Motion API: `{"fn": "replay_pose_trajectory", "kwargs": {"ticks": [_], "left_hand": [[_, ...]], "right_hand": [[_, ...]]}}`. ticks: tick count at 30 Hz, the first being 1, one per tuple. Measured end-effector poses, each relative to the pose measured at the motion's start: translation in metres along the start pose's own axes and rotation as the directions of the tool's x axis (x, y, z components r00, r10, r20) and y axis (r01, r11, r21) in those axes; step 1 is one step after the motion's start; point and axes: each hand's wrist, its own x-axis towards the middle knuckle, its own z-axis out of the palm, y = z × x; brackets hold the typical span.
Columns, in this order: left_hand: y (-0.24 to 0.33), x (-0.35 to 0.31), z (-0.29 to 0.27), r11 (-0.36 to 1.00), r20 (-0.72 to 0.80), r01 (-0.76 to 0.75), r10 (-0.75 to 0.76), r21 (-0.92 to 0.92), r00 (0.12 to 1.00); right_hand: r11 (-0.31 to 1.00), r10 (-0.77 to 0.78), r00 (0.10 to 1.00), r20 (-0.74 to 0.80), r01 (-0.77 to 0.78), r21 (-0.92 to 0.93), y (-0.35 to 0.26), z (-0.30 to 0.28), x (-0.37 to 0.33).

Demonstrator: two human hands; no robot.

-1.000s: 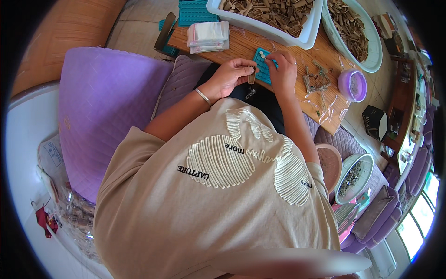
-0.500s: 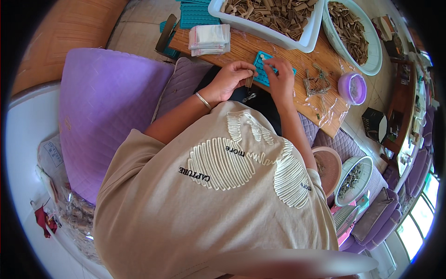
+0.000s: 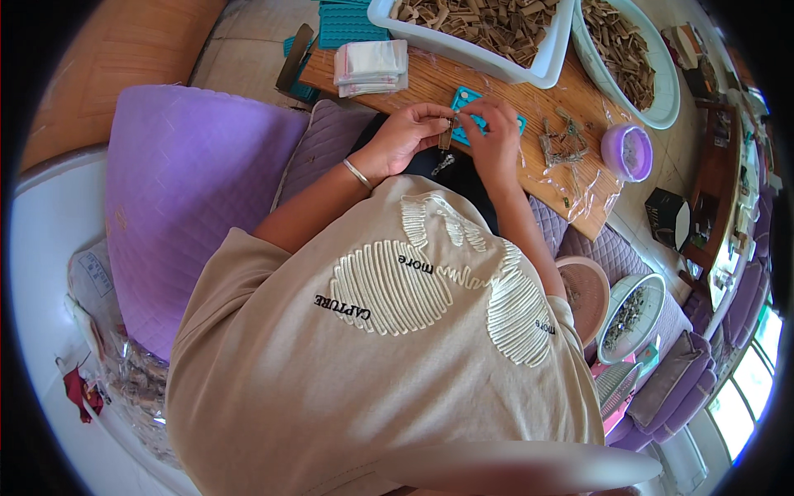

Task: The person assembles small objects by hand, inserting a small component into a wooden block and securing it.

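My left hand, with a bangle on the wrist, pinches a small flat brown piece at the near table edge. Just below it hangs a small silvery, chain-like thing; whether the two are joined I cannot tell. My right hand is closed, its thumb and forefinger meeting the left fingertips at the top of the brown piece. What the right fingertips hold is too small to make out. A teal ridged tray with a small pale round piece on it lies behind and partly under my hands.
On the wooden table are clear plastic bags, a tangled wiry bundle and a purple tub. A white bin and a pale basin hold many brown pieces. More baskets stand at my right.
My right hand has moved left from over the teal tray, and its fingertips now meet those of my left hand. The left hand stays nearly in place with the brown piece.
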Motion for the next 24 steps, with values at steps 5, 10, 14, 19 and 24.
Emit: {"fn": "replay_pose_trajectory", "kwargs": {"ticks": [5, 10, 14, 19, 24], "left_hand": [[-0.003, 0.000, 0.007, 1.000, 0.029, 0.007, -0.008, 0.011, 1.000], [-0.007, -0.007, 0.014, 0.965, 0.094, -0.052, 0.028, 0.257, 0.995], [-0.001, -0.018, 0.026, 0.915, 0.182, -0.098, 0.028, 0.391, 0.983], [0.017, -0.019, 0.056, 0.904, 0.307, -0.146, 0.018, 0.401, 0.952], [0.020, -0.009, 0.067, 0.973, 0.241, -0.066, 0.011, 0.219, 0.970]], "right_hand": [[0.996, -0.045, 0.999, 0.029, 0.043, 0.078, -0.008, -0.012, -0.017], [0.987, -0.108, 0.982, 0.156, 0.088, 0.132, -0.008, -0.027, -0.021], [0.894, 0.179, 0.912, 0.369, -0.308, 0.325, -0.018, -0.051, -0.025], [0.456, 0.466, 0.760, 0.452, -0.645, 0.614, -0.010, -0.077, -0.022], [0.835, 0.541, 0.833, -0.112, -0.517, 0.188, 0.028, -0.159, 0.082]]}}
